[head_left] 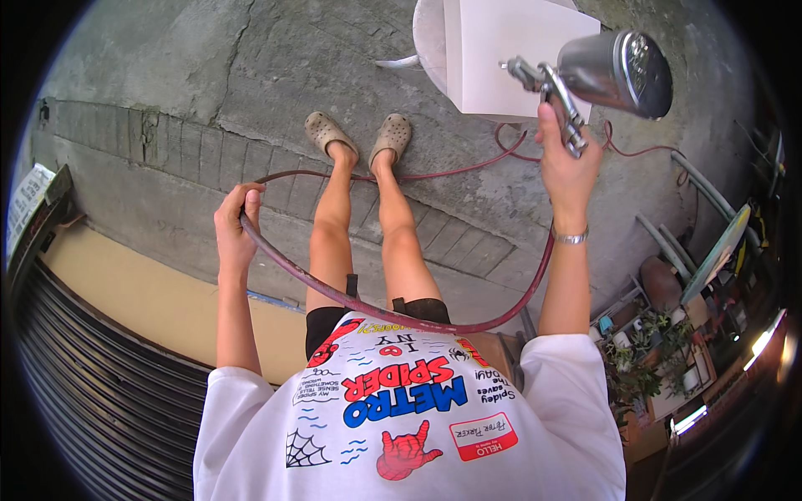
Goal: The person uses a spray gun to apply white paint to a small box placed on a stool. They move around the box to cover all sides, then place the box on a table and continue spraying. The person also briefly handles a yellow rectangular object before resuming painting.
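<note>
My right hand (571,163) is closed round the handle of a metal spray gun (558,88), raised at the upper right. A shiny silver cup (614,73) sticks out from the gun's right side, and its nozzle points left over a white sheet (493,58). The sheet lies on a round white table (430,37). At the left, my left hand (236,219) is wrapped round a dark red hose (313,288). The hose sags across my lap between both hands, and more of it trails over the ground. Where it joins the gun is hidden by my right hand.
Grey concrete ground (167,67) with a strip of paving spreads ahead. A dark ribbed shutter (100,367) stands at the lower left. Potted plants (643,359), a leaning board (716,252) and metal poles (664,246) crowd the right side. Hose loops lie near the table.
</note>
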A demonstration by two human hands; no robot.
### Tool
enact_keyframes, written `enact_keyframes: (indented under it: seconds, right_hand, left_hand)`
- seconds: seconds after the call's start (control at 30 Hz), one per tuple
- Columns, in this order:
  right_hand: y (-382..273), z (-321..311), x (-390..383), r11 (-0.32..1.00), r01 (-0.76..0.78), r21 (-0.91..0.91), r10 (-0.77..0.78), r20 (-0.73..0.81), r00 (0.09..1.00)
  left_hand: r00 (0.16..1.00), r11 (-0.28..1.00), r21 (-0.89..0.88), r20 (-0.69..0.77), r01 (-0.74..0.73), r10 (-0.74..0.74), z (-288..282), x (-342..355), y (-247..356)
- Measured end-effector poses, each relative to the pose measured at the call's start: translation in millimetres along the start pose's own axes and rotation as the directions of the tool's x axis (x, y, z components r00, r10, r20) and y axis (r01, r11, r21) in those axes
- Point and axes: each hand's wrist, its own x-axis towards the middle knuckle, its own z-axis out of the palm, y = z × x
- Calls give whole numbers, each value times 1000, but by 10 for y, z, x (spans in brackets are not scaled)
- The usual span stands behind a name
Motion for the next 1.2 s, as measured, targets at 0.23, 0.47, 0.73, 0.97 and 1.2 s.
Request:
enact_keyframes:
  seconds: [0.23, 0.47, 0.73, 0.97, 1.2]
  right_hand:
    - [183, -160, -626, 997, -49, -65, 55, 101, 993]
    - [208, -345, -1104, 989, -120, -90, 137, 205, 969]
    - [-18, 12, -402, 995, -2, -100, 15, 126, 992]
    - [-319, 413, 548, 982, 178, -60, -180, -39, 983]
    - [-581, 483, 878, 970, 239, -33, -241, -85, 967]
  left_hand:
    - [998, 999, 19, 47, -45, 45, 27, 50, 91]
    - [989, 986, 89, 57, -138, 133, 56, 28, 113]
    - [999, 999, 2, 9, -51, 51, 10, -2, 58]
    - [998, 998, -51, -62, 27, -30, -92, -117, -135]
    - [994, 996, -68, -93, 53, -59, -131, -182, -220]
